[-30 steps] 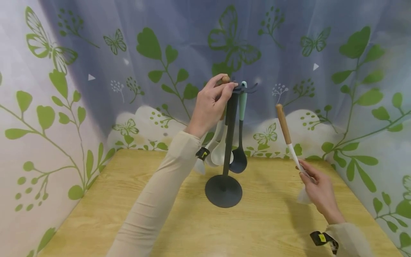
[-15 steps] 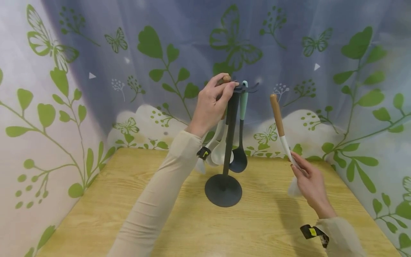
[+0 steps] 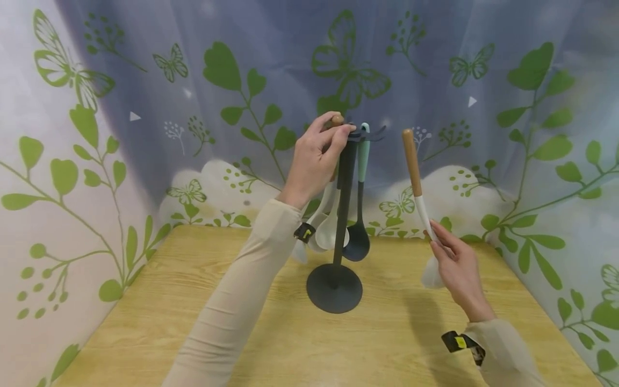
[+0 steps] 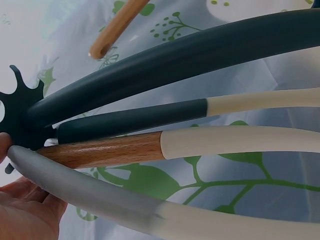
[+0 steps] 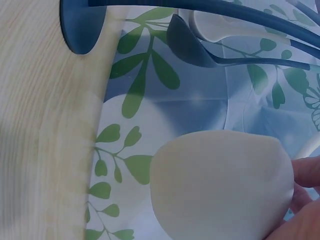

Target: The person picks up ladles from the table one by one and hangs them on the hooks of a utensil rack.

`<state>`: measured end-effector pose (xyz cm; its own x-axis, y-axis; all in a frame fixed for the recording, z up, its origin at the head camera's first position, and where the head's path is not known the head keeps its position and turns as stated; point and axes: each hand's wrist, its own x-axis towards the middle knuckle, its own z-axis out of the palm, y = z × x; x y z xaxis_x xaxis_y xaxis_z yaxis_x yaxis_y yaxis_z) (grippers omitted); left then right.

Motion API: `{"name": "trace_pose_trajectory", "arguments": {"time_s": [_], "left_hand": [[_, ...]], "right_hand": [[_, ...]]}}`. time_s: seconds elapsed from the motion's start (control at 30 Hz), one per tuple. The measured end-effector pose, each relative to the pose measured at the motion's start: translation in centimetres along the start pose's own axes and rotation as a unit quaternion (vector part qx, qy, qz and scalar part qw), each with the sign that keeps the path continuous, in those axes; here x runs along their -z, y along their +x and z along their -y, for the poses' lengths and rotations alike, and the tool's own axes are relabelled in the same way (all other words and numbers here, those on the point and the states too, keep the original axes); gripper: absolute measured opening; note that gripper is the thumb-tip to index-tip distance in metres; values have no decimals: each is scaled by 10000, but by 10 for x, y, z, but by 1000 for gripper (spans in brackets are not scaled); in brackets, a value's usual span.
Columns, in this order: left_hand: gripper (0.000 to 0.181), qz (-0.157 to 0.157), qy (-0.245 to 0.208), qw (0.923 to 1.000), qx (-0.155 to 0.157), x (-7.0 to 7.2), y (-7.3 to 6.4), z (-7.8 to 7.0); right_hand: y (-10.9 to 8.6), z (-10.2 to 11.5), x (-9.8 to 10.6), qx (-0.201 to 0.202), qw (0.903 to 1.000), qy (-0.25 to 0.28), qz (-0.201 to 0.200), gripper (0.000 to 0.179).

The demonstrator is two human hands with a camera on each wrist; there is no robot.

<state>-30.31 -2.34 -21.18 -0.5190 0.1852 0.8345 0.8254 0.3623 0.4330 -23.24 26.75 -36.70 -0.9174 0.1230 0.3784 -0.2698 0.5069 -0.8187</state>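
Note:
The fingers of my left hand (image 3: 316, 156) pinch the hooked top of a dark utensil stand (image 3: 335, 290). In the left wrist view, a grey-handled utensil (image 4: 100, 187) and a wooden-handled one (image 4: 115, 150) hang close to those fingers. A black ladle (image 3: 358, 244) with a mint-green handle hangs on the stand's right side. White utensils, among them a spoon-like one (image 3: 330, 234), hang behind and left of the pole. To the right, my right hand (image 3: 459, 269) grips a white spatula (image 3: 412, 166) low on its shaft, wooden handle up. Its broad blade (image 5: 220, 185) points down, partly hidden by the hand.
The stand's round base rests on a light wooden table (image 3: 193, 301). A patterned cloth backdrop (image 3: 271, 32) with green leaves and butterflies encloses the table's back and sides. Free hooks (image 3: 379, 134) stick out at the stand's top right.
My right hand has moved left and upward with the spatula, bringing it closer to the stand. The left hand keeps its place at the stand's top.

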Motion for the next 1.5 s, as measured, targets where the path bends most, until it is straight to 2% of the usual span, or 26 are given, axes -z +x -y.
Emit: {"name": "trace_pose_trajectory", "arguments": {"time_s": [0.63, 0.9, 1.03, 1.27, 1.5], "left_hand": [[35, 33, -82, 9999, 140, 0, 0, -2], [34, -1, -61, 9999, 122, 0, 0, 0], [34, -60, -42, 10000, 36, 0, 1, 1], [35, -12, -38, 9999, 144, 1, 0, 0], [35, -38, -55, 9999, 75, -1, 0, 0]], "right_hand": [[10, 21, -11, 522, 9961, 687, 197, 46], [9, 25, -14, 559, 9938, 894, 342, 46], [10, 28, -16, 621, 9926, 946, 442, 45], [10, 30, -17, 702, 9922, 871, 555, 45], [9, 29, -17, 821, 9903, 978, 555, 45]]}}
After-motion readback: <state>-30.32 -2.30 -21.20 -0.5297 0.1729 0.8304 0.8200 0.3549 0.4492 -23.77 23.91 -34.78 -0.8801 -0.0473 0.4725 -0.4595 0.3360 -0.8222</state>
